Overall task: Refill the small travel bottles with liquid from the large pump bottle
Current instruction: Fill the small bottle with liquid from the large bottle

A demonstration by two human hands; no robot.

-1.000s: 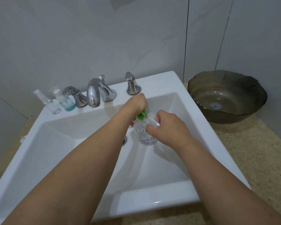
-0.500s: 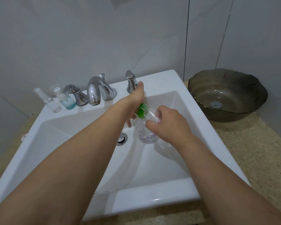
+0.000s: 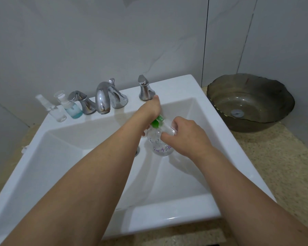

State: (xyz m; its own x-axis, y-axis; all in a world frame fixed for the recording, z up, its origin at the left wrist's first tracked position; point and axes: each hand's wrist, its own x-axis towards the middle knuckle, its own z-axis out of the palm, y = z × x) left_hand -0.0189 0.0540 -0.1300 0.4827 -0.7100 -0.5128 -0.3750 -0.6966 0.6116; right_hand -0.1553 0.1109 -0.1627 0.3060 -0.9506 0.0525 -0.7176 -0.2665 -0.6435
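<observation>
Two hands meet over the white sink, just past its drain. The left hand is curled over the green pump head of the large pump bottle, a clear bottle with purple lettering that stands in the basin a little to the 3 o'clock side of the drain. The right hand pinches a small clear travel bottle between thumb and fingers, tilted against the pump's outlet at the 3 o'clock side of the green head; how full it is cannot be told. On the sink's back ledge, at 10 o'clock from the hands, stand a clear spray bottle and just beside it a small pump bottle with blue liquid, next to the chrome tap and its two handles. At 2 o'clock a dark glass bowl sits on the speckled table.
</observation>
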